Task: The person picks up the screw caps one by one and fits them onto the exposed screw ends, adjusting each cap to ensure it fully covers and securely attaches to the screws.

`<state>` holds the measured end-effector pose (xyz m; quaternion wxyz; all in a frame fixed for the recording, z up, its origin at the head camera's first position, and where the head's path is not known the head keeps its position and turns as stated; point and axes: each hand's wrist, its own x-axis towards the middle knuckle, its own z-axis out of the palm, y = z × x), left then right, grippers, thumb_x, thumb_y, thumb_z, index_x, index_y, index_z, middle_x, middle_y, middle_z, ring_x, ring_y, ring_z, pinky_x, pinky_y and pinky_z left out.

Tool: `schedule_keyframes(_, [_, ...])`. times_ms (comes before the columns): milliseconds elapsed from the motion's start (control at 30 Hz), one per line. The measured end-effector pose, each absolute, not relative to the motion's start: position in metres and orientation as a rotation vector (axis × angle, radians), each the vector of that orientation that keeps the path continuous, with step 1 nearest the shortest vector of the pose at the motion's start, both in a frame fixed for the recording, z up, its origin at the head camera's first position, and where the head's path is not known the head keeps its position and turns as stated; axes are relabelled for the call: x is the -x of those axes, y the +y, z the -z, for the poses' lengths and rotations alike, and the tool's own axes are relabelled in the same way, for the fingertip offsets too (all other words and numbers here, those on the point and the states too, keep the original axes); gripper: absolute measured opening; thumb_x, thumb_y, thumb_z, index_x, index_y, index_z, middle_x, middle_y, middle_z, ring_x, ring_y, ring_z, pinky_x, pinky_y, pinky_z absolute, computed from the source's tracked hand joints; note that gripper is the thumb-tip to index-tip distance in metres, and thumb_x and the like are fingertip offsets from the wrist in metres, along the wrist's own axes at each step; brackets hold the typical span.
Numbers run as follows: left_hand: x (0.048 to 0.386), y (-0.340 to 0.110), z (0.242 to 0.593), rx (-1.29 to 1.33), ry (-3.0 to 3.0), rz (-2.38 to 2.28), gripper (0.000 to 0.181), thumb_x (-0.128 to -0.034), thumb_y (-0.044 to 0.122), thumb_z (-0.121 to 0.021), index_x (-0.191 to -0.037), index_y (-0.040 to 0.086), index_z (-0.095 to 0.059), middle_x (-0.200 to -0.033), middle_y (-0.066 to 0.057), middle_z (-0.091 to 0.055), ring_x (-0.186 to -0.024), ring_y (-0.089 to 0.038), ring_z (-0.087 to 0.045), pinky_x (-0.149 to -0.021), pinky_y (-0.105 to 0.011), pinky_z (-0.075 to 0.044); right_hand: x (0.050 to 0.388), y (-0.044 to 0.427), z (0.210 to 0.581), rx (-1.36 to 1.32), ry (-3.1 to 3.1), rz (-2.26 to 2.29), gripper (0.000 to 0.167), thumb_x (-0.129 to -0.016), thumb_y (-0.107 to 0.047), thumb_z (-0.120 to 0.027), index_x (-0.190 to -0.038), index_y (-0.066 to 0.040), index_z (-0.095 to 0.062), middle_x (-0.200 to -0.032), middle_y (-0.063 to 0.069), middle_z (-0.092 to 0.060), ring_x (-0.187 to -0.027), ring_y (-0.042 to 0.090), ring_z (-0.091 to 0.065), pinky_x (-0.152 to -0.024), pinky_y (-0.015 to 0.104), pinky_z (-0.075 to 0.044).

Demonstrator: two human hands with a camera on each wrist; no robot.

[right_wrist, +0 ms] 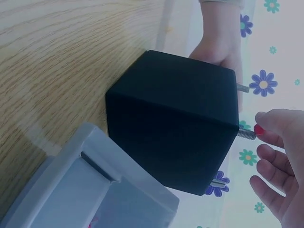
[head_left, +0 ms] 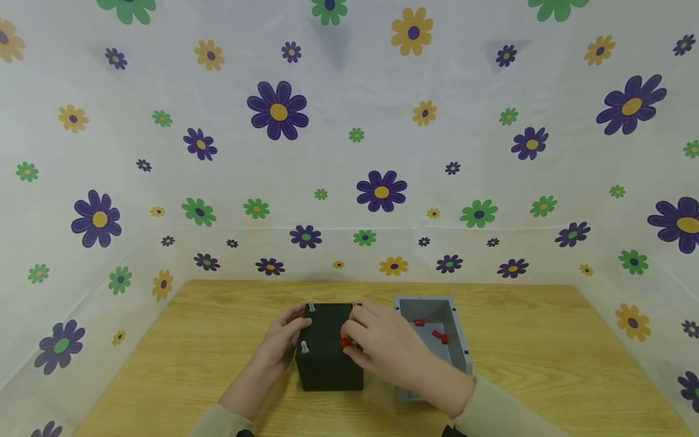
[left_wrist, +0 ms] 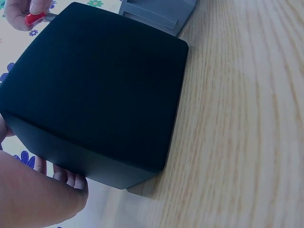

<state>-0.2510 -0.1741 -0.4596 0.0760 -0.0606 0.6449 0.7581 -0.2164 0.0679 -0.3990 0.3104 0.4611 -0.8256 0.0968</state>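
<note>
A black box (head_left: 330, 371) stands on the table with upright threaded metal bolts at its top corners, such as the near-left bolt (head_left: 304, 347). My left hand (head_left: 280, 338) holds the box's left side, its thumb over the top edge. Between thumb and index finger, my right hand (head_left: 384, 340) pinches a small red cap (head_left: 346, 342) at the near-right bolt (right_wrist: 246, 134). In the right wrist view the cap sits at that bolt's tip; how far it is on is hidden by the fingers. The other bolts in sight are bare.
Just right of the box is a grey bin (head_left: 461, 331), partly behind my right forearm. Several small red caps (head_left: 419, 322) lie inside it. The wooden table (head_left: 229, 315) is enclosed by a flower-patterned sheet (head_left: 327, 152) at the back and sides.
</note>
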Motion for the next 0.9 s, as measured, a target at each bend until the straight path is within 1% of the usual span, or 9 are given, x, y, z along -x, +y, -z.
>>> schedule_keyframes(233, [0.2503,-0.1749,0.4599,0.178,1.936,-2.254,0.055,-0.1006,0.007,-0.059,-0.153,-0.002,-0.045,-0.14,-0.009,-0.053,-0.104,-0.004,-0.063,-0.09,-0.017,-0.053,0.2171,0.0695,0.4003,-1.202,-2.207,-0.256,0.026,-0.084,-0.029,-0.092,-0.094,-0.019,-0.07,-0.092,-0.006,-0.062,-0.083,0.01,-0.054,-0.073,0.021,-0.051])
schedule_keyframes(500, [0.2498,-0.1752,0.4597,0.185,1.941,-2.241,0.056,-0.1007,0.008,-0.059,-0.154,-0.001,-0.044,-0.144,-0.012,-0.051,-0.105,-0.004,-0.062,-0.091,-0.016,-0.052,0.2176,0.0713,0.401,-1.166,-2.222,-0.239,0.027,-0.084,-0.029,-0.092,-0.095,-0.019,-0.069,-0.094,-0.005,-0.065,-0.087,0.012,-0.059,-0.079,0.023,-0.056])
schedule_keyframes(700, [0.2498,-0.1748,0.4588,0.188,1.94,-2.254,0.055,-0.1,0.007,-0.059,-0.153,-0.001,-0.046,-0.14,-0.01,-0.053,-0.104,-0.005,-0.063,-0.09,-0.017,-0.053,0.2176,0.0744,0.4018,-1.158,-2.262,-0.241,0.027,-0.084,-0.03,-0.09,-0.095,-0.018,-0.068,-0.093,-0.005,-0.063,-0.085,0.011,-0.055,-0.076,0.023,-0.053])
schedule_keyframes(900, [0.2505,-0.1738,0.4584,0.191,1.946,-2.271,0.055,-0.0986,0.005,-0.059,-0.151,-0.003,-0.047,-0.135,-0.009,-0.055,-0.102,-0.005,-0.064,-0.088,-0.017,-0.054,0.2172,0.0767,0.404,-1.175,-2.296,-0.242,0.026,-0.085,-0.03,-0.089,-0.095,-0.019,-0.068,-0.093,-0.005,-0.062,-0.086,0.012,-0.055,-0.076,0.023,-0.052])
